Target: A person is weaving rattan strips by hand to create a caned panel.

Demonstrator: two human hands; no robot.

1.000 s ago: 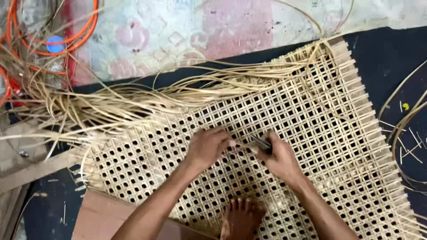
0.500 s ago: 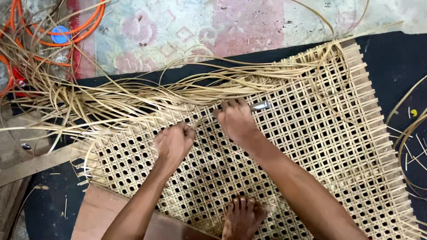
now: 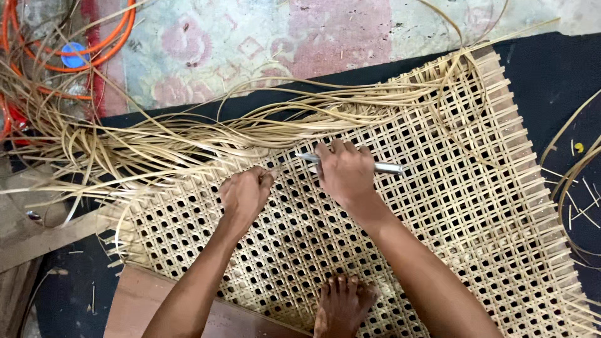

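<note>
Ideally the right hand (image 3: pixel 345 172), gripping the slim metal awl (image 3: pixel 388 167), lifts strands gently while the fisted left hand (image 3: pixel 244 194) pinches a pale cane strip (image 3: pixel 188 150) (kept taut) across the woven cane panel (image 3: pixel 476 188).

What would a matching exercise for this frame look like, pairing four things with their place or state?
Things:
1. right hand
2. left hand
3. orange hose
4. bare foot

Place or state:
A. coiled at the top left corner
B. resting on the near edge of the woven cane panel
C. holding a slim metal tool
D. closed in a fist at the loose cane strands

Pairs: 1-C, 2-D, 3-A, 4-B
</note>
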